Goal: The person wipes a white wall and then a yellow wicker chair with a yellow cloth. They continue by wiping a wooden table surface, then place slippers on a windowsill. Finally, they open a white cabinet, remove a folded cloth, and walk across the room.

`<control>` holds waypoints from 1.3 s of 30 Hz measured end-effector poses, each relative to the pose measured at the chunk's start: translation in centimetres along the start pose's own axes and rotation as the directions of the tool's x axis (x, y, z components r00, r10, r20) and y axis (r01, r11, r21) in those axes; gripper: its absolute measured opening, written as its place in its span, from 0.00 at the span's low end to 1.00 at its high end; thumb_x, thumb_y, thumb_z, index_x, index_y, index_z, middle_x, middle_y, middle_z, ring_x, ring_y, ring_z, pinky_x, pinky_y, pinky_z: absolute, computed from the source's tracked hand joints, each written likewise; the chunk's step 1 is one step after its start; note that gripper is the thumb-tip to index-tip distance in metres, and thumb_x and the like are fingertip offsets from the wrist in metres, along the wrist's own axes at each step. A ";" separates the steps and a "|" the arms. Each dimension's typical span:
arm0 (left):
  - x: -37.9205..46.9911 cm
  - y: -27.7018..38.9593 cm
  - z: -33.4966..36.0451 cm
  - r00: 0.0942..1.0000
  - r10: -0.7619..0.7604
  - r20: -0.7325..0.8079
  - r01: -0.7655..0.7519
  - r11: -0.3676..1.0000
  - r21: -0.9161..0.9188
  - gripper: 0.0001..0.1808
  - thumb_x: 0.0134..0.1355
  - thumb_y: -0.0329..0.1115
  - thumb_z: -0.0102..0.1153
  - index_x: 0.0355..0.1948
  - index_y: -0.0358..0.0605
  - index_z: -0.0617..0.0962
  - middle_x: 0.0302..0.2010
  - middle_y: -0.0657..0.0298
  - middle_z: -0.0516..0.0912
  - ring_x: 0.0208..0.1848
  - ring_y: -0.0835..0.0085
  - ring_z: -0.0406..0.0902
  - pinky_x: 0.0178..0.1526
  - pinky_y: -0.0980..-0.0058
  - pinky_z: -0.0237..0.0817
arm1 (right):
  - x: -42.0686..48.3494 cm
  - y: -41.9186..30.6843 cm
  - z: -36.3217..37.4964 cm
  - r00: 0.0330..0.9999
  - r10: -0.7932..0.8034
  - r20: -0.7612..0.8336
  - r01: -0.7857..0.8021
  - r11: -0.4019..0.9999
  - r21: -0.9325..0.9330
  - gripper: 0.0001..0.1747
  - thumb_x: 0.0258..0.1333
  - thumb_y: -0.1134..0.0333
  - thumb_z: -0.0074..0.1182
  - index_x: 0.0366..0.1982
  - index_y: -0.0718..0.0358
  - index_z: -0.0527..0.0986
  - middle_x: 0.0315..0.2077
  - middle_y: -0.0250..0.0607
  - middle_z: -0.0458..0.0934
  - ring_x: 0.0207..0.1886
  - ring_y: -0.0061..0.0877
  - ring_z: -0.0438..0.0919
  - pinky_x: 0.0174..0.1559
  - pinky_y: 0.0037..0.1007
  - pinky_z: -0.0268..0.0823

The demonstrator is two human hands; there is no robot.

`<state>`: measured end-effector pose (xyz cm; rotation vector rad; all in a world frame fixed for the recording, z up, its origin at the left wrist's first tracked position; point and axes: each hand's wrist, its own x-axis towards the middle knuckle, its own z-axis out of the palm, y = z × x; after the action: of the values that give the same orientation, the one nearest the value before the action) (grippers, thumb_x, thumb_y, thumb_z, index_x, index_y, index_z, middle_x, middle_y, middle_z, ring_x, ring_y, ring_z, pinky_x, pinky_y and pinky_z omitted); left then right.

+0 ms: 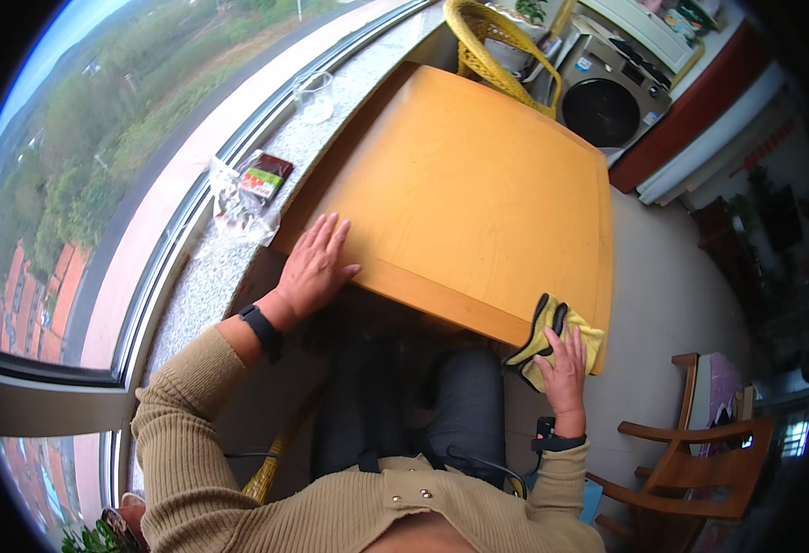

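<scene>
Before me stands a wooden table [459, 200] with a smooth yellow-brown top. My left hand [316, 266] lies flat on its near left corner, fingers stretched out, holding nothing. At the near right corner my right hand [565, 366] has hold of a yellow cleaning cloth [589, 339] with dark edging. The cloth is bunched and folded against the tabletop, and part of it hangs over the near edge. My palm and fingers hide some of the cloth.
A speckled stone windowsill [197, 290] runs along the left, bearing a clear plastic cup [314, 100], a plastic bag [235, 207] and a small packet [266, 175]. Beyond the table are a yellow wicker chair [470, 41] and a washing machine [601, 97]. A wooden chair [715, 477] stands right.
</scene>
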<state>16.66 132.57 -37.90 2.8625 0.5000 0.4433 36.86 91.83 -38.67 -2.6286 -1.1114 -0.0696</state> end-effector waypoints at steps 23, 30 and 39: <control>0.7 -2.1 3.1 0.984 -0.149 0.098 0.136 0.982 0.133 0.41 0.62 0.57 0.46 0.66 0.34 0.59 0.69 0.43 0.55 0.72 0.48 0.48 0.70 0.51 0.39 | 15.2 -21.2 7.4 0.856 -0.412 0.311 0.367 0.909 0.197 0.35 0.60 0.40 0.39 0.66 0.43 0.58 0.70 0.42 0.45 0.73 0.41 0.36 0.70 0.44 0.25; 0.7 -2.2 3.1 0.989 -0.127 0.081 0.114 0.983 0.141 0.42 0.62 0.59 0.45 0.64 0.33 0.60 0.68 0.41 0.56 0.70 0.47 0.50 0.69 0.55 0.42 | 12.1 -5.7 4.0 0.983 0.004 0.186 -0.002 1.000 -0.013 0.34 0.62 0.39 0.34 0.66 0.42 0.57 0.69 0.47 0.48 0.73 0.43 0.38 0.70 0.47 0.29; 0.9 -2.5 3.8 0.988 -0.131 0.080 0.117 0.981 0.154 0.42 0.62 0.60 0.45 0.65 0.33 0.59 0.68 0.42 0.56 0.70 0.46 0.50 0.69 0.52 0.42 | 9.1 2.5 1.4 0.909 0.398 0.119 -0.387 0.916 -0.107 0.34 0.63 0.41 0.35 0.68 0.43 0.54 0.69 0.49 0.46 0.72 0.49 0.39 0.69 0.50 0.32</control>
<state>17.95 134.66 -41.83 2.9542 0.7192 0.2650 44.94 96.85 -39.22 -2.9143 -0.6035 0.1580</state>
